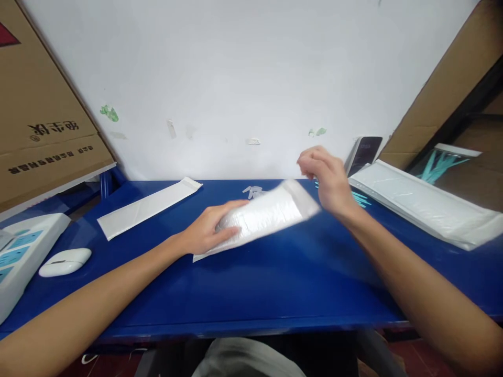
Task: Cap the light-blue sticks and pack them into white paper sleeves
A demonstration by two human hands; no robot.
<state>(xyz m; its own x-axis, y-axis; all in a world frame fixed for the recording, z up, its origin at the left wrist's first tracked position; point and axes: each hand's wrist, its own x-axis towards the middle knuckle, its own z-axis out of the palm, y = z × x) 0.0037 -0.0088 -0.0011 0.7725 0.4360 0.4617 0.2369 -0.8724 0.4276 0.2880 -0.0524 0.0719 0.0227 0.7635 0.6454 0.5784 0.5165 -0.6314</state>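
Note:
My left hand (216, 225) grips the near left end of a white plastic pouch (267, 212), thumb on top. The pouch is shiny and slightly puffed, with a pale flap at its far right end, tilted up over the blue table (275, 293). Just beyond that flap, my right hand (324, 175) is raised with its fingers curled together and apart from the pouch. Whatever its fingers may hold is hidden. Behind the pouch lie several small clear plastic pieces (255, 191). Several teal sticks (359, 199) lie partly behind my right wrist.
A flat white pouch (149, 207) lies at the left, and more white pouches (424, 201) lie at the right. A white mouse (65, 262) and a power strip (27, 256) sit at far left. Cardboard (51, 104) flanks the white wall. A dark-faced device (363, 154) leans there.

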